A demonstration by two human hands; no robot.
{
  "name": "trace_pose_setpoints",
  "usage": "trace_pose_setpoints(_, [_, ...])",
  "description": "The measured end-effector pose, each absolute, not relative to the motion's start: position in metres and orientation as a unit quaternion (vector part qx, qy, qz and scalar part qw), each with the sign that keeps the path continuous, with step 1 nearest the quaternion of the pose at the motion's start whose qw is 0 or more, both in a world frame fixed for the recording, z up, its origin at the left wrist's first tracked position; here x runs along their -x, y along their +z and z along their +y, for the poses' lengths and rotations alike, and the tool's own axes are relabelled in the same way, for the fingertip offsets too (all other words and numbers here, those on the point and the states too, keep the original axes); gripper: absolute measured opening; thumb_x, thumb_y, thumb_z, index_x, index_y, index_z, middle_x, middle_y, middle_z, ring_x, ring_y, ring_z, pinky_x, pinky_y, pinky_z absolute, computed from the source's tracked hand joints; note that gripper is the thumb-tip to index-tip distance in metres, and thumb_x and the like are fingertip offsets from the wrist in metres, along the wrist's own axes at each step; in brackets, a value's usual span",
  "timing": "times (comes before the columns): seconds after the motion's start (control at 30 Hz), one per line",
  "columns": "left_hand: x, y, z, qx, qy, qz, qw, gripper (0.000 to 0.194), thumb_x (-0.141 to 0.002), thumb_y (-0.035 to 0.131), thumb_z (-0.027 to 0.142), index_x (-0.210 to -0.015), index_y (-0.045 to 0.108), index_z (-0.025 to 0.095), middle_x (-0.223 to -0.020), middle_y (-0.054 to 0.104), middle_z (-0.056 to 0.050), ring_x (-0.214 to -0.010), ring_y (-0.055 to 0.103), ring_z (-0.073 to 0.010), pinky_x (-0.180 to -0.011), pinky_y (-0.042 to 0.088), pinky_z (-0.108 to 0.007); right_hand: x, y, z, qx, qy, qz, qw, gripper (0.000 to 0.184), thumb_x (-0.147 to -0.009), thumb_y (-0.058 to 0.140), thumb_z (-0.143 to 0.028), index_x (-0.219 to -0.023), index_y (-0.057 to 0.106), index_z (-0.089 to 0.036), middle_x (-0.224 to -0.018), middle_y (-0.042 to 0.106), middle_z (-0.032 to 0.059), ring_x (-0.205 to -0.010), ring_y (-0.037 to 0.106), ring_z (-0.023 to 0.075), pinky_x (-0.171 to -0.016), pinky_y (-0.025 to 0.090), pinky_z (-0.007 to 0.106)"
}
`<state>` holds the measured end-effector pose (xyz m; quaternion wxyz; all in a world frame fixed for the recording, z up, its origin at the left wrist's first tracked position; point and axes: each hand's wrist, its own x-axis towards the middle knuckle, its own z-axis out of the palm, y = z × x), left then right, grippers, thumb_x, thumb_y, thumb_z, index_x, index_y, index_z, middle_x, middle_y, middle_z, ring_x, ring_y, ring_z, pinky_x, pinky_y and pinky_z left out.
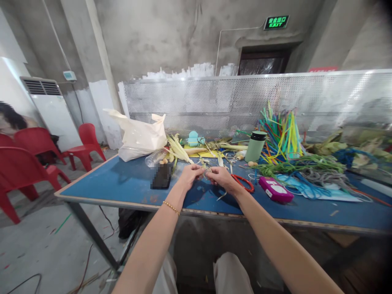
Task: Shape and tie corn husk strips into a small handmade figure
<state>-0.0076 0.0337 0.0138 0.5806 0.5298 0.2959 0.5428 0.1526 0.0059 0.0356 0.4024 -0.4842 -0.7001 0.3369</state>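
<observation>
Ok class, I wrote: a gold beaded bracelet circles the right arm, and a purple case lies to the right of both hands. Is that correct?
Not quite. The head view shows the gold beaded bracelet on the left arm; the purple case does lie to the right of the left hand and the right hand.

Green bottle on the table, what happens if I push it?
The green bottle might tip if pushed near its black lid, standing upright and taller than wide. Once down, it could roll, since its sides look round.
</observation>
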Motion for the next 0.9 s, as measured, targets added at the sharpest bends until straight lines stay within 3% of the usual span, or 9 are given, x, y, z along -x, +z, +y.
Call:
trace_pose_setpoints(0.13, [0.0071, 0.0130, 0.0352, -0.527, 0.551, 0.302, 0.572, 0.040, -0.049, 0.089, 0.038, -0.061, 0.061, 0.012, -0.054, 0.054, 0.001, -0.050, 0.043, -0.0074, -0.052, 0.028, -0.025, -0.1519, 0.0343, 0.0056, 0.480, 0.346, -0.701, 0.398, 0.040, -0.071, 0.069, -0.055, -0.061, 0.054, -0.019, -0.046, 0.053, -0.0034, -0.042, 0.044, 0.0094, -0.044, 0.031, 0.023])
trace_pose_setpoints(0.53, [0.0081, 0.0129, 0.0352, -0.527, 0.562, 0.304, 0.561, 0.038, -0.053, 0.087, 0.039, -0.061, 0.059, 0.014, -0.053, 0.053, 0.002, -0.050, 0.044, -0.0081, -0.052, 0.029, -0.025, -0.1548, 0.0339, 0.0069, 0.421, 0.421, -0.707, 0.380, 0.037, -0.071, 0.071, -0.051, -0.064, 0.060, -0.017, -0.048, 0.056, -0.0022, -0.043, 0.045, 0.0089, -0.046, 0.035, 0.023])
trace_pose_setpoints(0.73, [0.0067, 0.0116, 0.0371, -0.540, 0.564, 0.308, 0.544, 0.037, -0.057, 0.084, 0.039, -0.060, 0.056, 0.015, -0.052, 0.052, 0.002, -0.048, 0.042, -0.0078, -0.052, 0.030, -0.025, -0.1513, 0.0327, 0.0071, 0.455, 0.430, -0.683, 0.376, 0.032, -0.065, 0.073, -0.041, -0.059, 0.053, -0.018, -0.046, 0.048, -0.0056, -0.041, 0.036, 0.0055, -0.041, 0.025, 0.021])
trace_pose_setpoints(0.9, [0.0063, 0.0128, 0.0360, -0.536, 0.573, 0.291, 0.547, 0.035, -0.063, 0.082, 0.039, -0.065, 0.055, 0.016, -0.053, 0.054, 0.003, -0.048, 0.045, -0.0080, -0.052, 0.033, -0.024, -0.1502, 0.0340, 0.0061, 0.466, 0.440, -0.674, 0.366, 0.027, -0.062, 0.073, -0.038, -0.061, 0.058, -0.015, -0.051, 0.051, -0.0039, -0.042, 0.037, 0.0054, -0.042, 0.025, 0.021])
